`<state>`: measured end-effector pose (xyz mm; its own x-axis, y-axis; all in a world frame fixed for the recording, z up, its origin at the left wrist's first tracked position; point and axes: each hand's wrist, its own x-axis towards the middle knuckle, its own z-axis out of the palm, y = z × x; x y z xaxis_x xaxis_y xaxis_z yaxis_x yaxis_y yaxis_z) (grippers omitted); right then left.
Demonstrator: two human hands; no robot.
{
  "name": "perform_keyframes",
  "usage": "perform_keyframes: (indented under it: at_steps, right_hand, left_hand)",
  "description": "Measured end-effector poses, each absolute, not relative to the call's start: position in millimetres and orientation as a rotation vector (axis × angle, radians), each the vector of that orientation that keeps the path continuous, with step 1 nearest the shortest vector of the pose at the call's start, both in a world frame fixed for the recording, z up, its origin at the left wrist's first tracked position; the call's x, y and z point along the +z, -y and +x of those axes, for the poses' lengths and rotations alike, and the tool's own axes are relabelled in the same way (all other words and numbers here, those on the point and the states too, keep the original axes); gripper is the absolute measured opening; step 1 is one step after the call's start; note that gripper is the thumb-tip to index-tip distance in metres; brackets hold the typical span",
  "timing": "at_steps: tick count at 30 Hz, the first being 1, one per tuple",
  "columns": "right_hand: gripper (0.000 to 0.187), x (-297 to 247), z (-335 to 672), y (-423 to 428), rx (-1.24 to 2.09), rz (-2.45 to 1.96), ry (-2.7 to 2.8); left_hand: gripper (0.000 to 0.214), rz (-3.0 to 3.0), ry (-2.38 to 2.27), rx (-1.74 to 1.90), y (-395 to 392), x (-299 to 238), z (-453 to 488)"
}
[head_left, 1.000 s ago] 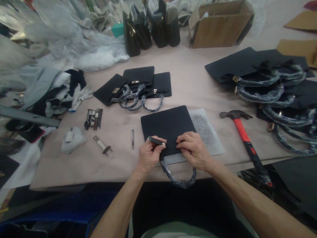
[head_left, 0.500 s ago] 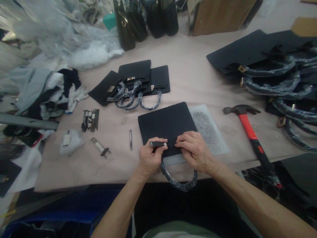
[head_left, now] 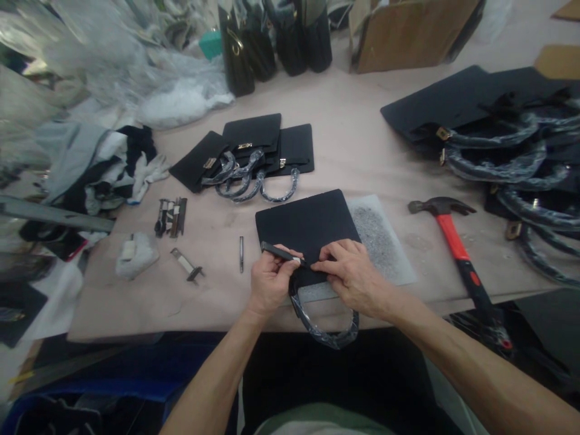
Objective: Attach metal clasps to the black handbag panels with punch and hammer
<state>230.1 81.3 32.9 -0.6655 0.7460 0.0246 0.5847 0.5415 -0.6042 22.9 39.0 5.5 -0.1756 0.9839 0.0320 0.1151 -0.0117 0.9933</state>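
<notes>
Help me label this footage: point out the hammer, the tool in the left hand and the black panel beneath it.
Hammer (head_left: 457, 248), head view, red part of the handle.
Dark tool (head_left: 278, 251), head view, its shaft.
Black panel (head_left: 307, 221), head view, its flat face.

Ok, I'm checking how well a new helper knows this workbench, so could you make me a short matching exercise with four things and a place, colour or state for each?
Things
1. hammer
2. speckled sheet
3. cardboard box
4. slim dark tool

Descriptions
A. brown, at the far side of the table
B. gripped by the fingers of the left hand
C. partly red
D. lying partly under the black panel

Pairs: 1-C, 2-D, 3-A, 4-B
</notes>
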Motion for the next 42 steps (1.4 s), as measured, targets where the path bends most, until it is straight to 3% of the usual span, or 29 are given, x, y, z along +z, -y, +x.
perform_keyframes:
  at_steps: [10,20,29,42]
  right_hand:
    - [0.052,34.0,223.1,-82.5,0.796,-1.215,2.569]
    - [0.051,41.3,219.6,-85.9,0.801,-1.254,2.648]
    - [0.063,28.7,233.4,-59.6,0.551,-1.137,2.725]
    - [0.058,26.0,240.9,-57.4,0.791,-1.081,2.624]
  left_hand:
    - [0.014,1.148,-1.386,1.367,-39.7,4.2,24.4]
    - [0.011,1.179,-1.405,1.313,-41.6,8.7,25.1]
    - [0.009,1.258,-1.413,1.240,-41.6,4.2,23.9]
    - [0.007,1.434,-1.485,1.198,-42.3,12.8,28.1]
